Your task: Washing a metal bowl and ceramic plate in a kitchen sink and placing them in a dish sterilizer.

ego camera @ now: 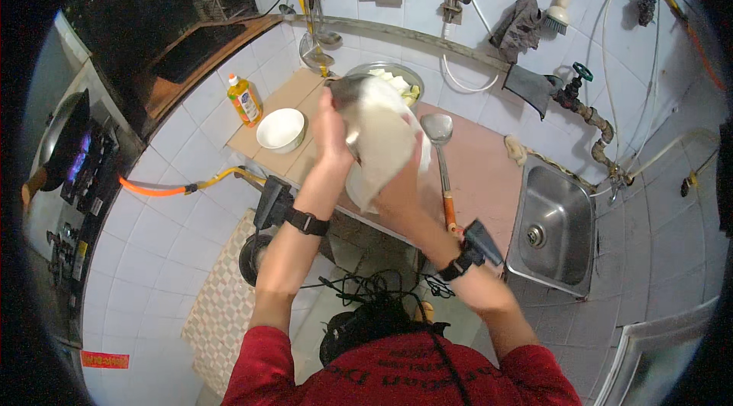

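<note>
In front of me my left hand (330, 130) grips the left side of a shiny metal object (347, 91), possibly a bowl; motion blur hides its exact shape. My right hand (402, 182) is on a white and beige cloth (385, 145), which is pressed against the metal object and covers much of it. The fingers of the right hand are blurred and partly hidden. Under the hands a pale round rim (358, 188) shows, mostly covered. Just behind, a metal basin (417, 75) holds cut pale-green vegetable pieces (395, 82).
A white bowl (280, 131) and a dish-soap bottle (245, 101) stand left. A wok spatula (441, 159) with an orange handle lies right, before a steel sink (555, 222). At far left, a wok (63, 142) sits over a lit blue flame (80, 157).
</note>
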Demonstrator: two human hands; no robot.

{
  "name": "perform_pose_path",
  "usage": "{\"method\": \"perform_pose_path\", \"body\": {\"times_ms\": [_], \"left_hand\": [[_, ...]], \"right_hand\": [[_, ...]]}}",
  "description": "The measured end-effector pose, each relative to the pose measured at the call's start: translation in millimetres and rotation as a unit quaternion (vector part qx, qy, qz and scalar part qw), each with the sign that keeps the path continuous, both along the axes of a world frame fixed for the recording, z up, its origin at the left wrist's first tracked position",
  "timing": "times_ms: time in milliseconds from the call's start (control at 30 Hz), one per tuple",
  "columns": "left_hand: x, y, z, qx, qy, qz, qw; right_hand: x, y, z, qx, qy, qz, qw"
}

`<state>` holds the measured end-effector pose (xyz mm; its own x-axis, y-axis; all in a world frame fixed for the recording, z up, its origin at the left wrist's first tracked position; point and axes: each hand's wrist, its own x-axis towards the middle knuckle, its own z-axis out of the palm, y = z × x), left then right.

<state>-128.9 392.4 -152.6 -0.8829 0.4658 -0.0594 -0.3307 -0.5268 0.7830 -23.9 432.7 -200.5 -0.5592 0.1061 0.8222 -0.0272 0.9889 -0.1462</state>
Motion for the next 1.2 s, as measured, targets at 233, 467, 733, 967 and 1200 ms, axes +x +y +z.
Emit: {"method": "perform_pose_path", "body": {"times_ms": [233, 467, 733, 967, 1200], "left_hand": [[5.1, -35.3, 3.6, 0.041, 0.014, 0.044, 0.998], [48.1, -59.7, 16.4, -0.209, 0.312, -0.080, 0.923], [49.9, -35.9, 1.7, -0.169, 0.177, -0.024, 0.969], [25.1, -54.1, 6.3, 0.048, 0.006, -0.119, 0.992], [18.6, -59.6, 6.6, 0.058, -0.014, -0.119, 0.991]], "right_hand": [[0.3, 34.0, -84.4, -0.524, 0.093, 0.042, 0.846], [-3.8, 107.6, 19.5, -0.452, 0.122, 0.158, 0.870], [28.4, 13.9, 33.9, -0.047, -0.045, 0.099, 0.993], [34.9, 72.3, -43.0, -0.180, -0.011, 0.051, 0.982], [37.8, 102.9, -55.8, -0.695, 0.192, 0.263, 0.641]]}}
